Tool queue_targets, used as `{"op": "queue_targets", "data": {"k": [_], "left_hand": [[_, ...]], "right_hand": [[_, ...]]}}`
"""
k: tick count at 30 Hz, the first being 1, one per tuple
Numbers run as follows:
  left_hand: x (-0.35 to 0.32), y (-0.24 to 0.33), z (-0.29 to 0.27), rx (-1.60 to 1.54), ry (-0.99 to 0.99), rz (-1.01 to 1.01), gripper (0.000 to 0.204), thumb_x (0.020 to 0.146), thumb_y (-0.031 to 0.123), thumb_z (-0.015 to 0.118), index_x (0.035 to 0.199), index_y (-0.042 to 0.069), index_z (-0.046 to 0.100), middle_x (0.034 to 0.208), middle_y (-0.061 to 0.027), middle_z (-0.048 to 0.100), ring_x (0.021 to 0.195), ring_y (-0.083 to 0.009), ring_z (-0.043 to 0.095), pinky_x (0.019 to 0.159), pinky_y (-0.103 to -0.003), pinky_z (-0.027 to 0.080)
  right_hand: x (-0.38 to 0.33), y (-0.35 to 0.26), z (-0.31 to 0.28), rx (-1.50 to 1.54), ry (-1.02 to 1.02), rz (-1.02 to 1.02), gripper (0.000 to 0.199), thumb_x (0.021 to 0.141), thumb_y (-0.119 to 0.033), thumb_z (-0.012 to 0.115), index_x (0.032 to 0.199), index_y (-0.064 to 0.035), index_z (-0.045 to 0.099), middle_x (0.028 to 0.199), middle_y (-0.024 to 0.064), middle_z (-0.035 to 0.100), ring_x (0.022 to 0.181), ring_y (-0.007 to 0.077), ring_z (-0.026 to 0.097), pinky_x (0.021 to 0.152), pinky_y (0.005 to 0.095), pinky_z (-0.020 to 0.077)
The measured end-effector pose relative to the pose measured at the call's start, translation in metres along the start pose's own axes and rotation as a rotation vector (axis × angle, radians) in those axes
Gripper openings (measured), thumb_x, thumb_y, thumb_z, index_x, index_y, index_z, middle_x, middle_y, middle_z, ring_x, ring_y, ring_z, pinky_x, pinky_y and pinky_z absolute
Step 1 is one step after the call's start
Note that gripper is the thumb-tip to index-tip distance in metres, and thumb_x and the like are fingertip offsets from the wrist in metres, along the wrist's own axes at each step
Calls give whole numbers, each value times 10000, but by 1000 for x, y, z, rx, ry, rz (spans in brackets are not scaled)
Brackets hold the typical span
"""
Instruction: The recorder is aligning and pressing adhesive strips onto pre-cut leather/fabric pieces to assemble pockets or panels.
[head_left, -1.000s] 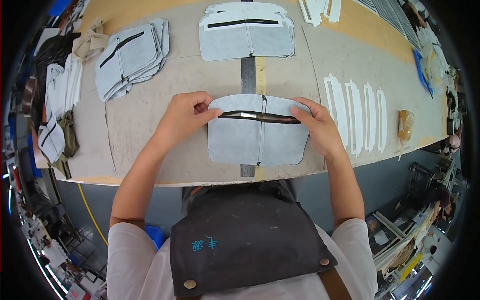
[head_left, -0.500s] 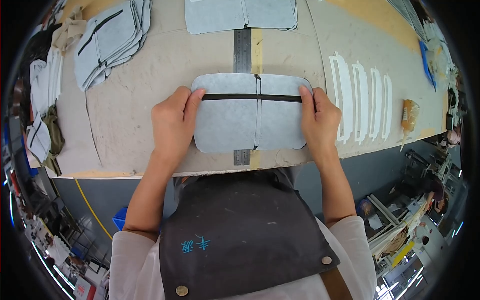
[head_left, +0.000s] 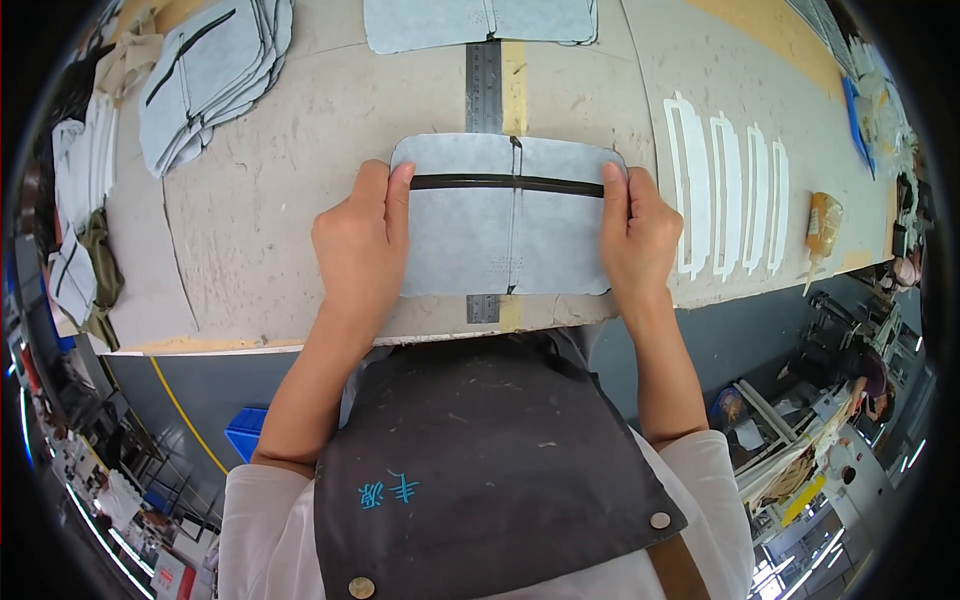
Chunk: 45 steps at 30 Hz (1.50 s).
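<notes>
Left of left hand [head_left: 362,240]: bare worktop [head_left: 250,200] as far as the stacked grey panels [head_left: 205,65] at the far left corner.
Right of right hand [head_left: 637,235]: narrow gap, then four white strips [head_left: 728,195] (lying flat) and an orange bottle [head_left: 822,222].
Ahead: steel ruler [head_left: 484,75], another grey panel [head_left: 480,20] across it.

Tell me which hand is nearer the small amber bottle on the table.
Right. The right hand presses the grey panel's right edge, on the amber bottle's side; the left hand holds the far left edge.
</notes>
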<state>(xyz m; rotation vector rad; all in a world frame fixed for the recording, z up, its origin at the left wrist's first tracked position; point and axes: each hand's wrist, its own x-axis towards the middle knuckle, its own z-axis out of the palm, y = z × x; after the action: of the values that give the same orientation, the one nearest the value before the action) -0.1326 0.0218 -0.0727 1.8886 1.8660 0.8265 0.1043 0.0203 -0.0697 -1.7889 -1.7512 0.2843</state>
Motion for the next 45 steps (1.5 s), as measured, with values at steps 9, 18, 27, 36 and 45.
{"op": "queue_targets", "data": {"k": [9,18,27,36,45], "left_hand": [[-6,-5,6,168,101,125,259,968,204,626,769,72,524,469,-78,437,362,-248,418,381,-341,347],[3,1,-18,121,-144,22,215,961,191,606,810,53,539,545,-129,544,480,-341,562,468,-419,440],[16,-14,-35,-65,-301,-25,209,936,133,643,810,-5,550,567,-118,442,490,-211,360,481,-324,337],[17,-17,-31,-18,-251,43,233,887,126,685,730,14,555,555,-141,530,474,-309,505,479,-373,399],[16,-15,-31,-2,-261,-21,225,866,135,715,727,28,574,541,-110,554,460,-276,519,470,-356,412]], "right_hand": [[3,1,-8,-118,-28,-74,260,927,-135,631,1143,8,614,1062,210,642,965,325,641,804,400,515],[-19,-28,3,-235,-552,-451,686,935,-336,569,1458,50,347,1581,177,267,1481,317,219,1201,455,174],[-22,-33,7,-230,-585,-463,660,943,-285,551,1462,62,337,1580,198,254,1486,325,202,1206,451,152],[-23,-34,8,-242,-590,-464,653,939,-264,551,1465,57,335,1584,194,247,1488,322,195,1206,455,153],[-24,-36,10,-222,-556,-464,683,910,-267,586,1435,99,346,1558,243,269,1470,363,225,1200,461,178]]}}
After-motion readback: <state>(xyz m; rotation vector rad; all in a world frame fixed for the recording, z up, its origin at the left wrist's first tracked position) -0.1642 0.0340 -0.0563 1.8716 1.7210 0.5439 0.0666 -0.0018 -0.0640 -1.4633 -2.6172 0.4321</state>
